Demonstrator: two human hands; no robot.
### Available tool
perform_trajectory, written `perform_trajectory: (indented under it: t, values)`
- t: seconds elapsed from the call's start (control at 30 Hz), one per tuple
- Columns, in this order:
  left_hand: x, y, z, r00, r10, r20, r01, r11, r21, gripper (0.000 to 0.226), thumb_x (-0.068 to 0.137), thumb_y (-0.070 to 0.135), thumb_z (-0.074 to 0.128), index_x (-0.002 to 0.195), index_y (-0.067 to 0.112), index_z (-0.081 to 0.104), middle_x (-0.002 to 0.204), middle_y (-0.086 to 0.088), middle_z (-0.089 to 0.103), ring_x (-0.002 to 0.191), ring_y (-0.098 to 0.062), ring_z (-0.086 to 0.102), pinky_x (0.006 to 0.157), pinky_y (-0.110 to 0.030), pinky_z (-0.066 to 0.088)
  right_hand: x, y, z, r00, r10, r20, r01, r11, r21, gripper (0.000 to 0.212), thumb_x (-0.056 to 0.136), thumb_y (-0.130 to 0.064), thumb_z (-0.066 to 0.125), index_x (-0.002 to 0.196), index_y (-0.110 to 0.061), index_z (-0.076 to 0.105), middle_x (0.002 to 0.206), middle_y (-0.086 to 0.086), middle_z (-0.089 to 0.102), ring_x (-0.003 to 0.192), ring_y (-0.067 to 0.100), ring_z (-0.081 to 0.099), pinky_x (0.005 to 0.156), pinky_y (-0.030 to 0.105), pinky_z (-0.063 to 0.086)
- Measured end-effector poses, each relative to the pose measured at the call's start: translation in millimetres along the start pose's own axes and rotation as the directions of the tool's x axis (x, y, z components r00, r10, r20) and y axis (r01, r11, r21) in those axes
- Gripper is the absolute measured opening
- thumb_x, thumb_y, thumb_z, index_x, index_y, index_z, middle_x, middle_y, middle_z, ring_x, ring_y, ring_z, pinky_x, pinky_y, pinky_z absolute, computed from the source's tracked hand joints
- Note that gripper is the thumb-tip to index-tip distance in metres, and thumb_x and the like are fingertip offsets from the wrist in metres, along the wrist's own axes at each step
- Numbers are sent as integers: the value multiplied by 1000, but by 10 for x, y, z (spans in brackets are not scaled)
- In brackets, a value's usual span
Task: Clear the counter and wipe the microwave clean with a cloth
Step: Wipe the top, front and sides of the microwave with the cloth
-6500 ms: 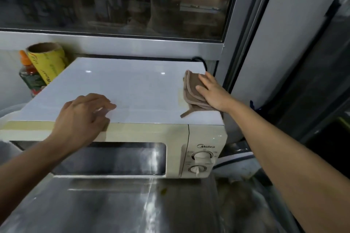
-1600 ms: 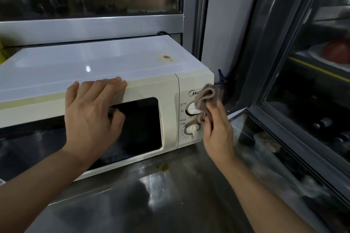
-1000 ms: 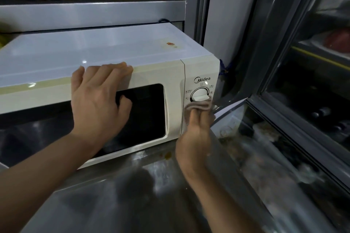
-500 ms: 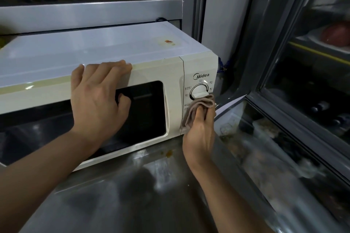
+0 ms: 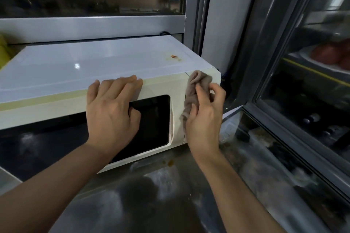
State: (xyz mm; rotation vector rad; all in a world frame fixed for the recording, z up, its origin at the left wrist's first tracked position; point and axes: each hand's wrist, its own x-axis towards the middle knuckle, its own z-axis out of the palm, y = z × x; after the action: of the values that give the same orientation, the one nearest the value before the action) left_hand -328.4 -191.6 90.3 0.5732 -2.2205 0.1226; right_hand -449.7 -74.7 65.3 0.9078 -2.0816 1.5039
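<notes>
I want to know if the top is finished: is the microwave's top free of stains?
No: a small reddish-brown stain shows on the microwave top near its right rear corner, away from the cloth.

You had a stainless steel counter (image 5: 155,200) under everything, shiny and smeared, catching blurry reflections. The cream microwave (image 5: 56,73) sat directly on it, pushed toward the back, its body angled so the right front corner came nearest you. A small brown-orange spill spot (image 5: 170,162) lay on the steel just in front of the microwave's lower right corner. Right of the microwave the counter ran on along a glass-fronted cabinet (image 5: 312,100); what lay there was too blurred to name.
</notes>
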Motion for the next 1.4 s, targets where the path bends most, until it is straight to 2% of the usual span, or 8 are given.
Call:
perform_trajectory:
  t: [0.17, 0.33, 0.47, 0.67, 0.87, 1.1, 1.27, 1.4]
  values:
    - [-4, -27, 36, 1000, 8, -28, -8, 1000, -6, 54, 63, 7, 57, 116, 11, 62, 116, -5, 64, 100, -32, 54, 100, -46, 30, -312, 172, 185, 993, 102, 64, -97, 993, -73, 47, 78, 4, 53, 125, 0, 53, 135, 19, 42, 123, 32, 41, 101, 42, 38]
    - [-6, -33, 47, 999, 15, -35, -15, 1000, -4, 54, 63, 7, 57, 116, 11, 62, 116, -5, 64, 100, -32, 55, 98, -46, 31, -490, 342, 182, 968, 186, 171, -171, 980, -101, 45, 76, 8, 57, 120, -2, 55, 128, 18, 43, 112, 30, 48, 93, 27, 41]
    - [-19, -37, 28, 1000, 23, -18, -23, 1000, -5, 55, 63, 7, 58, 118, 10, 62, 118, -6, 64, 102, -33, 56, 99, -48, 33, -399, 134, 17, 990, 137, 14, -137, 991, -13, 36, 83, 7, 57, 117, -3, 62, 124, 11, 46, 94, -8, 46, 89, -9, 23]
    - [-12, -26, -28, 999, 13, 30, -13, 1000, -20, 57, 64, 7, 57, 121, 9, 61, 122, -7, 62, 107, -33, 56, 98, -48, 34, -37, -207, 135, 998, 18, 53, -17, 1000, -19, 59, 82, -16, 69, 136, -24, 47, 129, 2, 34, 107, -2, 36, 93, -8, 18]
    - [-1, -28, -20, 1000, 14, 13, -13, 999, -36, 56, 63, 7, 57, 119, 9, 62, 121, -7, 63, 108, -33, 57, 96, -48, 36, -175, -14, 367, 994, 49, -94, -56, 996, -74, 55, 65, -19, 83, 113, -18, 58, 114, 4, 45, 99, 12, 52, 87, 20, 44]
    - [-27, -58, 25, 999, 34, -20, -34, 999, -17, 59, 61, 2, 62, 119, 9, 61, 119, -7, 63, 104, -34, 56, 97, -44, 33, -924, 513, 572, 905, 418, 72, -421, 907, 22, 46, 71, -11, 79, 107, 1, 54, 111, 9, 49, 100, 14, 53, 94, 20, 44]
    - [-5, -71, 43, 999, 34, -10, -34, 999, -21, 58, 61, 2, 63, 119, 9, 60, 119, -8, 63, 104, -33, 55, 95, -42, 32, -736, 290, 474, 929, 349, -125, -338, 935, 103, 52, 62, -14, 85, 103, -4, 54, 105, 6, 52, 96, 9, 48, 86, 1, 35]
    - [-21, -48, 9, 1000, 12, 2, -12, 1000, -26, 60, 58, 0, 64, 118, 9, 62, 118, -7, 63, 103, -33, 56, 94, -42, 35, -495, -9, 251, 950, 311, -19, -304, 938, 166, 60, 72, -23, 78, 123, -19, 48, 124, -4, 39, 109, -1, 42, 84, -8, 30]
